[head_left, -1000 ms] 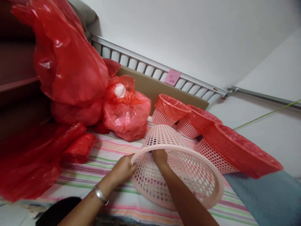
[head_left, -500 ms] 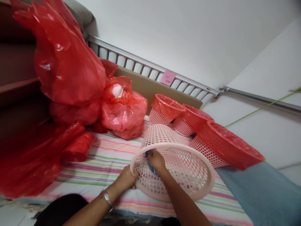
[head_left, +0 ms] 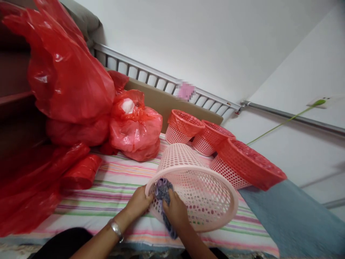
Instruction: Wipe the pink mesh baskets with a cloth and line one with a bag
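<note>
A pale pink mesh wastebasket (head_left: 178,158) lies tipped on its side on the striped sheet, its wide mouth facing me. My left hand (head_left: 143,199) grips the basket's rim at the left, thumb on the inside. A bunched blue-purple cloth (head_left: 164,190) is in my right hand (head_left: 175,210), whose fingers are closed around it at the basket's mouth. The cloth presses near the inner wall on the left side, and one end hangs down below the hand.
Three pink baskets lined with red bags (head_left: 185,124) stand behind and to the right. Knotted red plastic bags (head_left: 136,133) sit at the back left. A roll of red bags (head_left: 83,172) lies at left. A metal rail (head_left: 151,79) runs along the wall.
My right hand has drawn the cloth from deeper inside the basket toward its mouth, nearer to me. My left hand stays on the rim. The view has shifted slightly.
</note>
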Action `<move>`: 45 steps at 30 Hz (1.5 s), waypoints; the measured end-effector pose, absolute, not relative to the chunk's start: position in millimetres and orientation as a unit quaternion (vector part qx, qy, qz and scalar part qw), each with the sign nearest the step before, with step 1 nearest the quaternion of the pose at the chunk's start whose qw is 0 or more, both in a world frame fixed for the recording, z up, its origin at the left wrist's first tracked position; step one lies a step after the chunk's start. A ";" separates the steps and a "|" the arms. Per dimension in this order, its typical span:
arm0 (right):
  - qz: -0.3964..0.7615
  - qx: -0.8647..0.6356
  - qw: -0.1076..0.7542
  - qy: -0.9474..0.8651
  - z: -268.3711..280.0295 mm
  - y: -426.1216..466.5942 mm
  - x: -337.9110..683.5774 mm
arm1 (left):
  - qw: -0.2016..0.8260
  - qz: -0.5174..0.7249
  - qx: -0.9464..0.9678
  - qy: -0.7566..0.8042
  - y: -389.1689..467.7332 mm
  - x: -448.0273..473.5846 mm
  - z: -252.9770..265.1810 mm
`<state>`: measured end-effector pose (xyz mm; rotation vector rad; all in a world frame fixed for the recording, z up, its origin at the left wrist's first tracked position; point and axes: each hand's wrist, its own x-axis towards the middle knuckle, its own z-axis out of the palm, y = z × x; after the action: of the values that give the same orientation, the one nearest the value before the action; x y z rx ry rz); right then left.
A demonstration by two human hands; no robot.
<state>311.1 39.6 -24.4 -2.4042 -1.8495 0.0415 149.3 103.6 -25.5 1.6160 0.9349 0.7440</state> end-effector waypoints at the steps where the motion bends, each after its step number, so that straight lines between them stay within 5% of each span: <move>1: -0.001 -0.794 0.050 -0.606 -24.1 53.8 314.1 | 0.502 0.328 0.697 0.393 107.0 145.6 -20.9; 5: -0.045 -0.784 0.039 -0.618 -24.2 116.9 328.3 | 0.418 0.327 0.729 0.433 117.4 129.3 -4.5; 13: -0.053 -0.776 0.134 -0.615 -25.0 191.5 354.9 | 0.426 0.316 0.733 0.426 122.2 122.2 0.3; 32: 0.017 -0.752 0.042 -0.657 -31.1 22.5 283.7 | 0.439 0.362 0.707 0.419 122.6 123.0 -15.4; 45: -0.037 -0.797 0.005 -0.602 -20.6 143.1 330.7 | 0.417 0.334 0.748 0.393 123.3 118.3 -1.4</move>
<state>330.7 143.1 -20.6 -2.4966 -1.8858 -0.1145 118.3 123.3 -1.4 1.8785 0.9859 0.8395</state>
